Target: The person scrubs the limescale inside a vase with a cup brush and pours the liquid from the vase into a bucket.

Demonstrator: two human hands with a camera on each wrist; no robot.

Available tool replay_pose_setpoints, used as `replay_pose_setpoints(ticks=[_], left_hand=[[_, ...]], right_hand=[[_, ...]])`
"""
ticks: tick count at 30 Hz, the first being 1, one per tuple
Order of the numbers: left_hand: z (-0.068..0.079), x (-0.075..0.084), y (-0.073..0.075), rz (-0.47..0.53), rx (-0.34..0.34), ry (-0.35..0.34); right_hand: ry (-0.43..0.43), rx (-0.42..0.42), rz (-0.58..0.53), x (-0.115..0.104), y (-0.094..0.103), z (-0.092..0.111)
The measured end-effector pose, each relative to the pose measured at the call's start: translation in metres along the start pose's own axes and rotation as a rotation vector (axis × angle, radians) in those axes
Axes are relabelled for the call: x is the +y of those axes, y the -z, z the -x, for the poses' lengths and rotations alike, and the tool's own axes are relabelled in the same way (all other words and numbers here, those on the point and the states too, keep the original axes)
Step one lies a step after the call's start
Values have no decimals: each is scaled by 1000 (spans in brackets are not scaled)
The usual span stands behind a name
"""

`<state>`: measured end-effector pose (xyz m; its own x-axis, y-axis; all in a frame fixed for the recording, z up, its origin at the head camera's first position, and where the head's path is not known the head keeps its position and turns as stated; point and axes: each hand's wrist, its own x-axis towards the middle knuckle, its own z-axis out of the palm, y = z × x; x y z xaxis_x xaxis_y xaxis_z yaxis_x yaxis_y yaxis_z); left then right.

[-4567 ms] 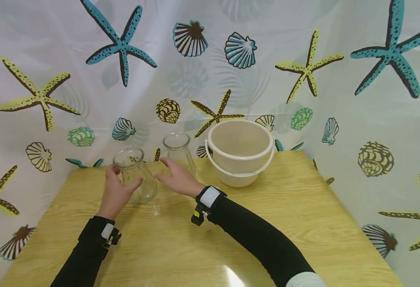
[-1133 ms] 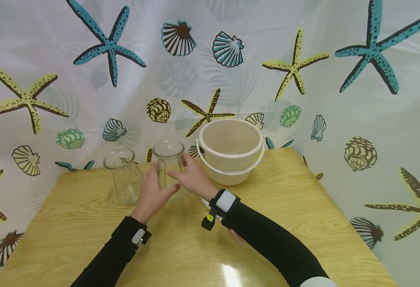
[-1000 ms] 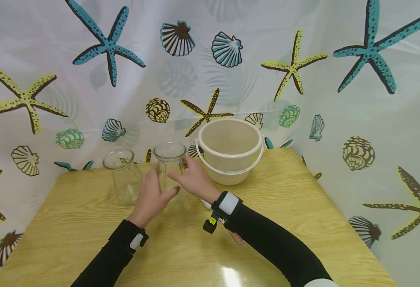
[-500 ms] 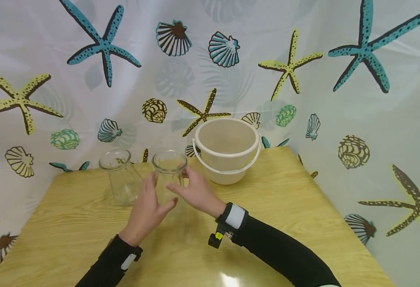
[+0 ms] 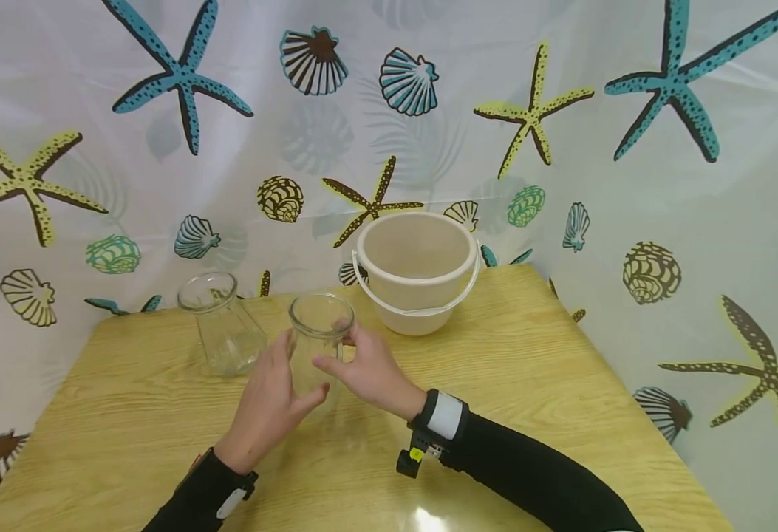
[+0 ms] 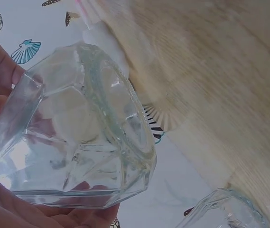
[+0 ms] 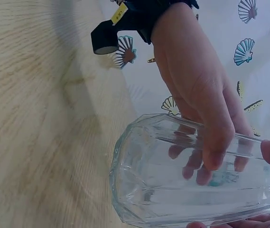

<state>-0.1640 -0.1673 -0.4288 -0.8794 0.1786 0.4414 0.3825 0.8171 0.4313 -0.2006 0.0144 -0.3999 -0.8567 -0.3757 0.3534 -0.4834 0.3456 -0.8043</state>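
Note:
In the head view my left hand [image 5: 265, 406] and right hand [image 5: 375, 373] hold a clear glass jar [image 5: 305, 360] from its two sides. Its round rim faces up. The left wrist view shows the jar's faceted base [image 6: 118, 111], apart from the wooden surface as far as I can tell. Fingers [image 7: 215, 147] of my right hand bend around the jar's wall in the right wrist view, some visible through the glass. A second glass jar [image 5: 225, 340] stands further left, untouched by either hand.
A cream bucket [image 5: 415, 292] with its white handle hanging down stands at the back of the wooden table [image 5: 515, 369]. A curtain [image 5: 249, 140] with starfish and shells closes off the back and right. A white and pink thing [image 6: 104, 42], kind unclear, shows in the left wrist view.
Several seconds ago my left hand was at the left jar; it has since gone right to the other jar. Over the last second both hands have brought that jar nearer to me.

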Motion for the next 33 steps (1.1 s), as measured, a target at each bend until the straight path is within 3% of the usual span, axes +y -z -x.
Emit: replay_pose_setpoints(ticks=[15,23,33], left_hand=[[10,2,-4,-37,-20,-11],[17,0,-10,-33,-54,38],[24,0,-20,-52,14,-3]], right_hand=[[-17,-20,-42,5,-2,15],[4,-41,-38,10,-7,20],[-30,-76,-126,16,-11,34]])
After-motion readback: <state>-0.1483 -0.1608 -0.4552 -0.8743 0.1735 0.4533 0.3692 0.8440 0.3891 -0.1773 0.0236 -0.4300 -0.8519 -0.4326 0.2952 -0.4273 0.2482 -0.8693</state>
